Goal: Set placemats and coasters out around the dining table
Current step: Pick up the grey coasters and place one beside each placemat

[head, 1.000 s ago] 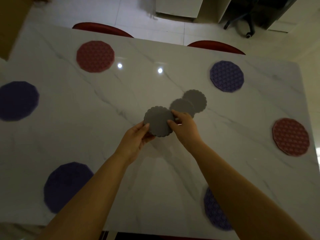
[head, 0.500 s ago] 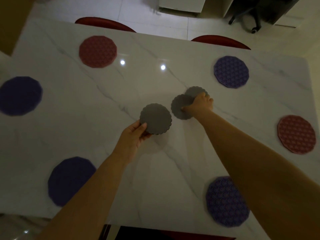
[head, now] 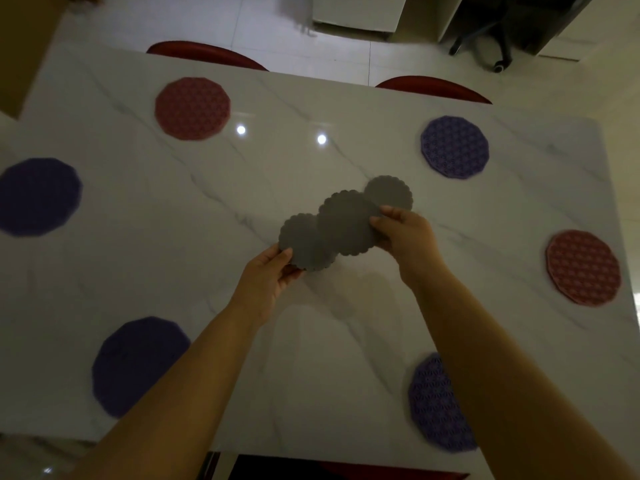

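Above the middle of the white marble table (head: 207,271), my left hand (head: 266,275) grips a grey scalloped coaster (head: 304,244) by its lower left edge. My right hand (head: 405,233) pinches a second grey coaster (head: 349,223) by its right edge, and this one overlaps the first. A third grey coaster (head: 389,192) lies flat on the table just behind them. Round placemats lie around the table: red (head: 192,108) far left, purple (head: 454,146) far right, red (head: 583,266) right, purple (head: 436,407) near right, dark purple (head: 138,363) near left and dark purple (head: 38,196) left.
Two red chairs (head: 207,53) (head: 433,88) stand tucked in at the table's far side. An office chair base (head: 491,53) sits on the tiled floor beyond. Two lamp reflections shine on the tabletop.
My right hand has lifted the second grey coaster off the table and brought it back over the one in my left hand. One grey coaster stays on the table.
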